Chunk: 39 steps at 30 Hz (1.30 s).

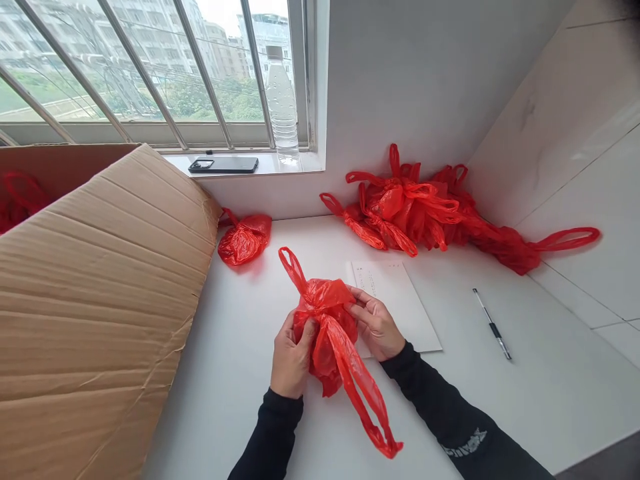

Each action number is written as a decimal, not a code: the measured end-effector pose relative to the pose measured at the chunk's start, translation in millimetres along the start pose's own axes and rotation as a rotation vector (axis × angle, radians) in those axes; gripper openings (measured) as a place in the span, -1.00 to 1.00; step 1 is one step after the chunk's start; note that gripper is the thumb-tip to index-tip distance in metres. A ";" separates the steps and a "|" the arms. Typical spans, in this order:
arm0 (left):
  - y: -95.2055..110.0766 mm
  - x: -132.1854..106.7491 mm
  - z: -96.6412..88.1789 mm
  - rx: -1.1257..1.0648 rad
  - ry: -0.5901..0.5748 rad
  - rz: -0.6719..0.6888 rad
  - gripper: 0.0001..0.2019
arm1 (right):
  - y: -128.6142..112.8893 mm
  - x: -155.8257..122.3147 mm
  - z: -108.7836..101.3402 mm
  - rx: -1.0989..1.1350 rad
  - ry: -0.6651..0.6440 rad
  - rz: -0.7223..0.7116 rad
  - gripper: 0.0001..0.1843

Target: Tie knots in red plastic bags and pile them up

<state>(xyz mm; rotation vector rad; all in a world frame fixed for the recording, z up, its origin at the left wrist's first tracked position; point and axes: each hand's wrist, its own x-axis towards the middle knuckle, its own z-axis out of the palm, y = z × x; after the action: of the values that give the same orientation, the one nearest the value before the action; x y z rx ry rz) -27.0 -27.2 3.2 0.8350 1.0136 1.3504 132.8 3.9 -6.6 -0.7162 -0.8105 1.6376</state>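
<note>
Between my hands is a red plastic bag (327, 297), bunched up and drawn together at its middle. One handle loop sticks up at the far left, and a longer one trails toward the front right. My left hand (295, 350) is closed on the bag's left side, thumb on top near the gathered part. On the other side, my right hand (374, 322) pinches the bag's right edge. The bag's contents, if any, cannot be made out. Partly under my right hand lies a white sheet of paper (407, 313) with small writing.
A heap of red bags (415, 207) lies against the back wall, and one more red bag (245, 240) sits beside the cardboard box (100, 287) at left. A pen (493, 325) rests at right. A phone (223, 164) and a plastic bottle (281, 107) occupy the windowsill.
</note>
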 end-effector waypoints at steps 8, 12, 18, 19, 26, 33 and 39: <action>-0.3 -1.8 -0.9 0.003 0.006 -0.015 -0.59 | 1.2 1.3 -0.8 0.028 0.068 -0.040 -0.61; -1.7 -1.6 -3.3 0.004 -0.011 -0.068 -0.66 | -2.5 -2.4 3.3 -0.014 -0.040 0.009 -0.53; -3.3 -1.5 -4.4 0.007 0.000 -0.101 -0.68 | -2.1 -5.3 5.5 -0.039 -0.069 0.042 -0.28; -3.6 -1.4 -4.5 0.008 0.001 -0.101 -0.67 | -1.4 -5.0 5.4 -0.030 -0.052 0.040 -0.25; -1.8 -2.0 -4.1 -0.013 -0.010 -0.059 -0.66 | -1.6 -3.6 6.0 -0.062 -0.016 0.015 -0.40; -2.5 -2.8 -4.2 0.006 0.034 -0.095 -0.61 | -5.5 -9.8 11.8 -0.182 -0.110 -0.002 -0.27; -1.6 -3.3 -3.5 -0.035 0.027 -0.078 -0.75 | -6.1 -9.5 12.4 -0.162 -0.095 -0.032 -0.31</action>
<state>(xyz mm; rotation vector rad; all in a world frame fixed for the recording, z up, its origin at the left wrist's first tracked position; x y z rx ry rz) -29.6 -30.9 0.8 0.7453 1.0307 1.3121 128.2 -6.2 5.9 -0.7386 -1.0272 1.5993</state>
